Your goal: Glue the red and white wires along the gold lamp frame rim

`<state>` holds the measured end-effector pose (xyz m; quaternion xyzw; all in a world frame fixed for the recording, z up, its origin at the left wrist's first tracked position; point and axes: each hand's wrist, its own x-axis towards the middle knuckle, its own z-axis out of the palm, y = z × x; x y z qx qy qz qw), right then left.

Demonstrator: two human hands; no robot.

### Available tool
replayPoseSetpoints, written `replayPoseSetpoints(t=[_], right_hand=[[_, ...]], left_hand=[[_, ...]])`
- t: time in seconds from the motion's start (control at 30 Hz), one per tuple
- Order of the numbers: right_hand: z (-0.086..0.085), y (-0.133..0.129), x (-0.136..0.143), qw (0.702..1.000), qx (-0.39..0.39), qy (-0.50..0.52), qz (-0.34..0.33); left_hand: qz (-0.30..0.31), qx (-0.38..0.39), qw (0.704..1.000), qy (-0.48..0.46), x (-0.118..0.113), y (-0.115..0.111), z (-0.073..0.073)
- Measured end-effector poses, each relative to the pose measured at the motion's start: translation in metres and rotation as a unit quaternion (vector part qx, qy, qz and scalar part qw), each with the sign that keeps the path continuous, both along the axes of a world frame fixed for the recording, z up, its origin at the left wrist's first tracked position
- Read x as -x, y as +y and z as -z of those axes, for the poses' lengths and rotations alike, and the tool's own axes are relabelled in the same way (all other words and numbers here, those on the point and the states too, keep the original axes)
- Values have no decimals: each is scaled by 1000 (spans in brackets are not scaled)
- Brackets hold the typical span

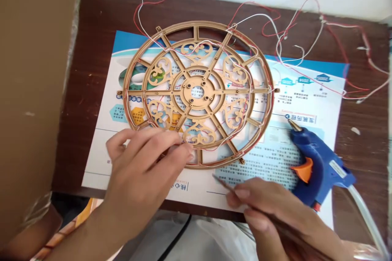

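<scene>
A round golden openwork frame (pixel 208 86) lies on a printed sheet, with thin red and white wires (pixel 251 77) running along its rings. My left hand (pixel 147 159) rests over the frame's lower left rim, its fingers bent and close together; whatever is under the fingertips is hidden. Near the sheet's lower edge, my right hand (pixel 275 208) pinches a thin, dark, pointed tool (pixel 225 183). The tool's tip is just below the frame, apart from it.
A blue glue gun (pixel 321 167) with an orange trigger lies at the right, its cord running down. Loose wires (pixel 286 36) trail over the dark table (pixel 101 12) and the printed sheet (pixel 330 102). Brown cardboard (pixel 33 69) stands at the left.
</scene>
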<state>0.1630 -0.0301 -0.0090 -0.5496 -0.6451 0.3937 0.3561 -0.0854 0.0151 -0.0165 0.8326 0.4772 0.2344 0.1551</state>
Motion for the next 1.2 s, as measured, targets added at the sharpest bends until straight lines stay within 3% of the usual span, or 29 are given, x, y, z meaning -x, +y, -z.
replayPoseSetpoints(t=[0.07,0.2,0.43,0.6,0.93,1.2], right_hand=[[1,8,0,997,-48,-59,23],[10,31,3,971,-155,-180,-3],[8,53,-10,930,-169,-313,-92],[3,64,-13,919,-176,-328,-128],[6,72,-10,943,-127,-283,-123],[-6,82,-23,934,-88,-267,-222]], left_hand=[[6,-16,1000,-4,-8,8,8],[13,-47,999,-17,-16,17,17],[-8,-58,998,-22,-17,17,24],[-16,-59,998,-35,-19,16,26],[-15,-70,996,-53,-12,16,24],[-4,-58,997,-45,-3,15,23]])
